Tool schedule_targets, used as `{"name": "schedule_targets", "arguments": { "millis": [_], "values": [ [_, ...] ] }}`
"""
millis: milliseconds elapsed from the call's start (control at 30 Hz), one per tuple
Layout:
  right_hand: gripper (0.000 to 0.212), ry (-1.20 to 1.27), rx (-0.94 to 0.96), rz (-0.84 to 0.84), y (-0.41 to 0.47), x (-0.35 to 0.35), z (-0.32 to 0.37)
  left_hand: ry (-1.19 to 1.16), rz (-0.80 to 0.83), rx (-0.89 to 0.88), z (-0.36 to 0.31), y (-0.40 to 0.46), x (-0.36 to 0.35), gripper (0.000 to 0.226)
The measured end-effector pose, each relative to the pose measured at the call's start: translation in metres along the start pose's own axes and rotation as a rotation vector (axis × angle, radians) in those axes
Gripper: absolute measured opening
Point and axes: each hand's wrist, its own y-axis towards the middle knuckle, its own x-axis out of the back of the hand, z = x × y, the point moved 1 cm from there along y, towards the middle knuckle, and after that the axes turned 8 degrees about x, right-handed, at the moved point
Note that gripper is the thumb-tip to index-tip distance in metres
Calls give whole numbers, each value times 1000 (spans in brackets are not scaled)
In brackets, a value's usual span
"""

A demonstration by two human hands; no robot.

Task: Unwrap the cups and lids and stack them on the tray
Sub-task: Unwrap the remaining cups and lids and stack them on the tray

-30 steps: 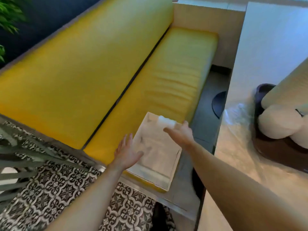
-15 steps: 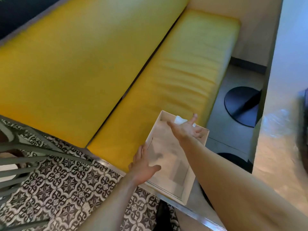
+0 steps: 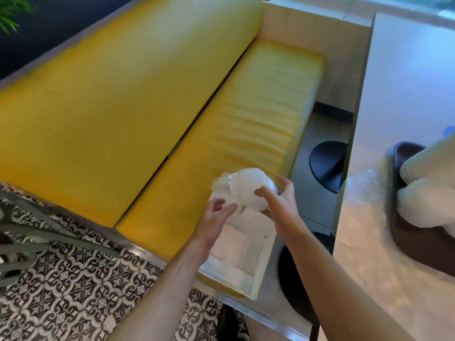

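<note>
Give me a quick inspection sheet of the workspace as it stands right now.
Surface: yellow bench seat carries a white box at its near end; a pale table stands to the right.
Job's things: crumpled clear wrap held above the box; wrapped cup stacks lie on a dark tray on the table.
Clutter: loose clear plastic on the table beside the tray.
Grippers: right hand grips the wrap; left hand touches its lower edge, grip unclear.
Cables: nothing seen.
Surroundings: patterned tile floor, black table bases, plant leaves top left.
</note>
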Motion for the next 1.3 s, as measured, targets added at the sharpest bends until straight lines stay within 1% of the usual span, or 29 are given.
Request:
{"name": "schedule_targets", "arguments": {
  "millis": [33,67,133,200,267,300,333,367,400,433,500,600,633,667,700,733,767,800,867,900,933,967,1033,1067,1133,1200,1300],
  "values": [
    [84,81,-1,25,-9,5,5,-120,36,12,-7,-7,-5,55],
    [83,170,0,41,-19,13,9,-232,44,14,-12,-13,-8,49],
    [79,365,0,58,-39,28,16,-409,7,19,-19,-29,-12,30],
    [76,540,12,61,-57,41,23,-446,26,29,-22,-51,-25,28],
    [82,605,69,58,-75,56,29,-372,198,2,-24,-78,-49,34],
    [86,569,128,54,-83,61,30,-323,293,-17,-25,-90,-59,46],
    [88,470,216,33,-93,72,34,-272,361,-35,-29,-104,-74,59],
    [88,325,307,9,-98,75,35,-262,386,-39,-34,-111,-81,66],
    [88,176,397,-19,-104,81,37,-254,401,-48,-40,-120,-90,66],
    [90,50,478,-34,-110,90,39,-263,415,-45,-49,-131,-98,58],
    [94,-110,589,-16,-119,104,43,-301,427,-14,-61,-141,-108,44],
    [96,-320,696,24,-127,127,55,-232,386,-36,-69,-145,-112,50],
    [96,-404,732,40,-131,137,61,-184,365,-63,-72,-148,-116,47],
    [95,-493,765,60,-133,145,65,-135,345,-102,-74,-149,-119,39],
    [96,-576,784,82,-135,151,69,-91,321,-154,-76,-152,-121,30],
    [97,-652,786,100,-139,157,73,-51,306,-220,-76,-155,-127,26],
    [99,-715,779,116,-141,161,77,-19,301,-270,-77,-159,-131,32],
    [101,-763,775,127,-143,165,79,20,306,-305,-76,-163,-137,46],
    [108,-807,770,135,-145,167,82,150,296,-359,-70,-167,-145,75],
    [112,-811,762,137,-147,170,84,221,291,-369,-66,-170,-151,83],
    [116,-807,750,140,-148,172,84,225,292,-359,-62,-170,-154,86],
    [119,-791,746,134,-150,176,85,156,306,-334,-59,-172,-156,83],
    [117,-710,782,112,-153,184,86,-112,376,-223,-57,-177,-158,72],
    [111,-653,809,108,-154,187,86,-236,411,-169,-56,-180,-158,68],
    [94,-576,870,128,-158,194,83,-410,461,-86,-54,-186,-156,62],
    [79,-566,947,123,-162,197,79,-510,492,-15,-52,-191,-156,60],
    [71,-493,1054,40,-166,195,74,-581,526,32,-49,-197,-159,51]
  ]
}}
